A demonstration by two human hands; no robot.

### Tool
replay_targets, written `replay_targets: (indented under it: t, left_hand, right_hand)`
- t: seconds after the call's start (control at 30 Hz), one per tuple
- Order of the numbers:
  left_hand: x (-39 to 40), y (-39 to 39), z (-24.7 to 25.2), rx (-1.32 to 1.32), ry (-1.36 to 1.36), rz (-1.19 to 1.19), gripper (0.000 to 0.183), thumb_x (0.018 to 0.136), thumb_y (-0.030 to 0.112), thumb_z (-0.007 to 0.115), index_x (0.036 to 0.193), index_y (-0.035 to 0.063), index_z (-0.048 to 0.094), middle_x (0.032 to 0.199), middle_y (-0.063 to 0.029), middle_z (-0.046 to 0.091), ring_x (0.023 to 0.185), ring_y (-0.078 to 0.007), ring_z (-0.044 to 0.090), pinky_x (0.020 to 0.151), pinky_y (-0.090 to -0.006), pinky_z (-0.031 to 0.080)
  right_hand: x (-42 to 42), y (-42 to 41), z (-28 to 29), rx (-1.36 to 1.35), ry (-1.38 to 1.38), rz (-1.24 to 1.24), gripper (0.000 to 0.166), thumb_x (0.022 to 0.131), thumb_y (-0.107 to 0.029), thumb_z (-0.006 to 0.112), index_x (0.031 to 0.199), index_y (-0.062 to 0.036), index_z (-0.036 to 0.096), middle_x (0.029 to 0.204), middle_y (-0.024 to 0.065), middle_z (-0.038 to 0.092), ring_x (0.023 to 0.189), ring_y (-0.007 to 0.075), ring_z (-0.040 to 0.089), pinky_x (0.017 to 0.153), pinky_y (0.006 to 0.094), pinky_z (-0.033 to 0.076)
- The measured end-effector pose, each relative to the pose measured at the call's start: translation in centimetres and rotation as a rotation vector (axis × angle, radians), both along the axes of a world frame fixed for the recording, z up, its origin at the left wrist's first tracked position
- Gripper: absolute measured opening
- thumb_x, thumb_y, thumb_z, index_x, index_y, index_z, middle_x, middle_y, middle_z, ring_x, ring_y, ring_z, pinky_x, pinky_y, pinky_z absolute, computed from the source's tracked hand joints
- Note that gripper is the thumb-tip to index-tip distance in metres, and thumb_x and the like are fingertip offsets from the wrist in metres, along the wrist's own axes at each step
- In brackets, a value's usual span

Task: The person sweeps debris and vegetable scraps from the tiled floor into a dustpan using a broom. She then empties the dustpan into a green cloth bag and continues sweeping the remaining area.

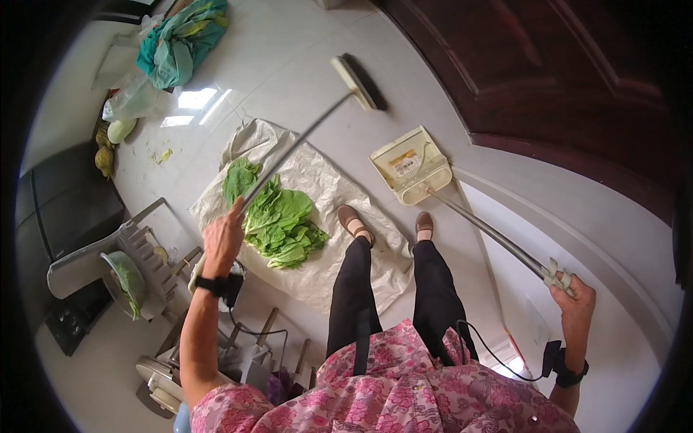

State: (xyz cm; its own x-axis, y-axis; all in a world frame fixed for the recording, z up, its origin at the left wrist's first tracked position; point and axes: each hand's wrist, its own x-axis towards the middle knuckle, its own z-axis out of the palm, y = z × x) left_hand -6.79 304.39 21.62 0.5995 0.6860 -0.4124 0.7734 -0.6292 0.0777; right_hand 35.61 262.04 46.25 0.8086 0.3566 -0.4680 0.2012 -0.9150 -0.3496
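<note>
My left hand (223,238) grips the metal handle of a broom (303,138), index finger stretched along the shaft. The broom's pale head with dark bristles (354,84) is at the floor near the brown door. In my right hand (576,300) is the top end of a long-handled dustpan's metal pole (490,233). Its cream pan (412,168) rests on the floor, a label stuck inside. Green leafy vegetables (276,216) lie in a heap on a pale woven plastic sheet (346,189) between the broom handle and my feet.
A dark red-brown panelled door (530,70) and white wall stand at right. At left, a grey plastic chair (135,265) holds a green bowl. Bags (181,48), a pale gourd (121,130) and leaf scraps (164,156) lie on the tiled floor. My left foot (354,222) is on the sheet.
</note>
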Motion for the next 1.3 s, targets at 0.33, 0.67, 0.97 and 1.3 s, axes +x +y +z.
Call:
replay_targets:
  t: [0.33,0.67,0.97,1.3]
  left_hand:
    - [-7.6,4.6,-1.1,0.029,0.253,0.086,0.047,0.092,0.022,0.059,0.138,0.0250,0.050,0.082,-0.0208,0.068,0.075,-0.0391,0.067,0.064,-0.0501,0.051]
    - [-13.5,8.6,1.9,0.163,0.188,0.298,0.037,0.089,0.016,0.053,0.125,0.0138,0.059,0.085,-0.0230,0.068,0.081,-0.0404,0.066,0.071,-0.0504,0.050]
    - [-8.5,8.6,4.8,0.209,0.130,0.343,0.032,0.090,0.020,0.055,0.121,0.0162,0.060,0.084,-0.0194,0.069,0.080,-0.0358,0.068,0.070,-0.0485,0.051]
    - [2.2,11.9,-0.5,0.074,0.067,0.321,0.025,0.093,0.023,0.052,0.115,0.0162,0.061,0.075,-0.0187,0.067,0.069,-0.0371,0.066,0.062,-0.0500,0.050]
  right_hand:
    - [-0.6,0.7,0.8,-0.009,0.007,-0.063,0.020,0.078,-0.006,0.064,0.094,0.0056,0.068,0.069,-0.0018,0.053,0.063,0.0069,0.043,0.057,0.0234,0.036]
    - [-0.2,6.5,2.7,-0.018,-0.067,-0.023,0.032,0.078,-0.013,0.064,0.105,0.0029,0.070,0.067,-0.0047,0.052,0.055,0.0041,0.038,0.048,0.0217,0.027]
    - [3.2,12.4,1.1,0.174,-0.061,0.074,0.031,0.080,-0.005,0.064,0.109,0.0038,0.069,0.073,-0.0040,0.055,0.059,0.0053,0.039,0.052,0.0224,0.032]
    - [10.3,21.7,0.4,0.186,-0.025,0.240,0.028,0.077,-0.001,0.064,0.104,0.0060,0.069,0.076,0.0000,0.056,0.069,0.0063,0.046,0.061,0.0223,0.038]
